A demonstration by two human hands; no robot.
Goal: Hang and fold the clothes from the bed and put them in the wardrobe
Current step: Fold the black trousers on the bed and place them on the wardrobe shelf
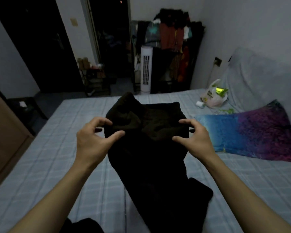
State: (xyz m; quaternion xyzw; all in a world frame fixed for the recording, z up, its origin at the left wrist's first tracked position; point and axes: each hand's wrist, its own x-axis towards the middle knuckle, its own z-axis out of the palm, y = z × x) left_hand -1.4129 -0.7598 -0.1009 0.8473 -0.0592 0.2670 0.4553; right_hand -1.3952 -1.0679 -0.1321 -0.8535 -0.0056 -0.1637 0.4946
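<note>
A dark, almost black garment point(151, 158) lies lengthwise on the bed point(49, 162), its upper part bunched and raised between my hands. My left hand point(92, 140) pinches the garment's left upper edge between thumb and fingers. At the right upper edge my right hand point(195, 137) pinches it the same way. The open wardrobe rack point(171, 47), stuffed with hanging clothes, stands beyond the bed's far edge. More dark fabric point(84, 226) shows at the bottom edge of the view.
A colourful blue and purple pillow point(252, 135) lies at the right. Behind it sit a plastic bag point(213, 96), a small white roll point(200, 104) and a grey pillow point(262, 81). A white tower fan point(146, 69) stands by the wardrobe. A wooden cabinet point(5, 137) flanks the bed's left.
</note>
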